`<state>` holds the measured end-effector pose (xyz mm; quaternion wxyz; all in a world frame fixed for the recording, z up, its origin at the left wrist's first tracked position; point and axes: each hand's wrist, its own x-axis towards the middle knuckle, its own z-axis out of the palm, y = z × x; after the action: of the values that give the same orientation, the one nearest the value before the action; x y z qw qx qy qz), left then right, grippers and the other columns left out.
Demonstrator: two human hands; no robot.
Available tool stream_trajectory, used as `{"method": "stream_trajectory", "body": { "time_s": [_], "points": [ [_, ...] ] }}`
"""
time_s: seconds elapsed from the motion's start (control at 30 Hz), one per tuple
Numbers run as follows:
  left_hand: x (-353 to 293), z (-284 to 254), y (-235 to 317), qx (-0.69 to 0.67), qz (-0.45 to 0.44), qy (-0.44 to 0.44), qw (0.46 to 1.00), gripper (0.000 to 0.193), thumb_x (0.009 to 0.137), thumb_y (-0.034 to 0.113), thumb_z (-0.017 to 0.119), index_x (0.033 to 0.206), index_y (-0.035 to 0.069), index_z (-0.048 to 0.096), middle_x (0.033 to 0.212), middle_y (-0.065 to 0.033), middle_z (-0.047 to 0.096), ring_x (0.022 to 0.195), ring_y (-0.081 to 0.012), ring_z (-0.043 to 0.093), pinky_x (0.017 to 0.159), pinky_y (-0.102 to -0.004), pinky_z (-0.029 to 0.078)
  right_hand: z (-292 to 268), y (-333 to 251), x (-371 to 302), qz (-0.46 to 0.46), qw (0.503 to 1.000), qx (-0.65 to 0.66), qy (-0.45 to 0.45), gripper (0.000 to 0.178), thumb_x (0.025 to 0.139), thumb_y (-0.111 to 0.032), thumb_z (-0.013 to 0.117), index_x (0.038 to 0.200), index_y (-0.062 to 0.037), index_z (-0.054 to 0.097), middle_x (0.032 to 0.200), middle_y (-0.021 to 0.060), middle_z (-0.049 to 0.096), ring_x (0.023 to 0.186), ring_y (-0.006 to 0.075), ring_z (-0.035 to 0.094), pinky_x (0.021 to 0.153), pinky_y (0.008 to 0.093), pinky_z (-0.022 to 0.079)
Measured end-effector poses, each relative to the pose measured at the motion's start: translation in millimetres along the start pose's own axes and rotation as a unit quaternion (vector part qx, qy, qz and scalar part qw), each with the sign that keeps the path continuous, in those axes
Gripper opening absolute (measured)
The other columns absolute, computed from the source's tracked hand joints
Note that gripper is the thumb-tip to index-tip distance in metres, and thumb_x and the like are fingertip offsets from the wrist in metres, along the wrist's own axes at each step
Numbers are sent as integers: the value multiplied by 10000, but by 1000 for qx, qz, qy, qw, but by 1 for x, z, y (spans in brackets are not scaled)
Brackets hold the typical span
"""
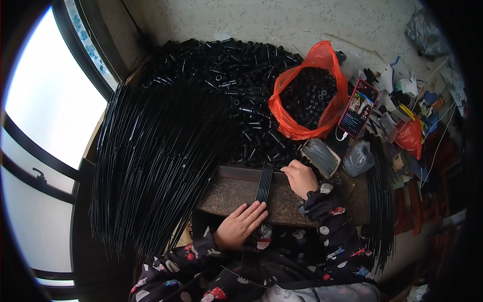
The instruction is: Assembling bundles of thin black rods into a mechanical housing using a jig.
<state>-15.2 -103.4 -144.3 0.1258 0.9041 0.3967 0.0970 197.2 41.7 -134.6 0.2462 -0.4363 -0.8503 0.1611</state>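
My left hand [240,224] lies with its fingers stretched flat over a row of thin black rods [264,182] that look like umbrella ribs. The rods sit side by side across a metal ledge on the worn work board [229,194], and their near ends run down toward my lap. Just right of their far ends, my right hand [301,178] is closed in a pinch. Whatever lies between its fingertips is too small to make out.
A large sheaf of black rods [161,166] fills the left side. Behind the board spreads a heap of black plastic parts [231,70]. A red plastic bag [288,128] holds more parts, beside a phone [358,108] and a box of thin pins [322,157]. More rods [380,201] hang at right.
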Motion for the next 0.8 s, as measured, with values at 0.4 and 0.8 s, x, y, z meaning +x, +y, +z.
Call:
{"method": "stream_trajectory", "body": {
  "time_s": [0.4, 0.8],
  "points": [
    [-1, 1, 0, 8, 8, -11, 1000, 940, 693, 578, 541, 1369, 3, 234, 1439, -177, 208, 1336, -297, 209, 1066, -417, 167, 2, 4, 11, -77, 996, -14, -34, 178, 765, -40, 538, 914, -66, 632, 812, 72, 545, 774, 254, 580, 643, 359, 480],
    [0, -1, 2, -63, -6, 24, 998, 899, 679, 463, 591, 1378, 27, 231, 1449, -156, 199, 1337, -281, 212, 1059, -409, 189, -18, 23, -5, -196, 968, -158, 22, 118, 729, -64, 591, 846, -58, 584, 802, 55, 515, 778, 236, 535, 668, 341, 435]
  ]
}}
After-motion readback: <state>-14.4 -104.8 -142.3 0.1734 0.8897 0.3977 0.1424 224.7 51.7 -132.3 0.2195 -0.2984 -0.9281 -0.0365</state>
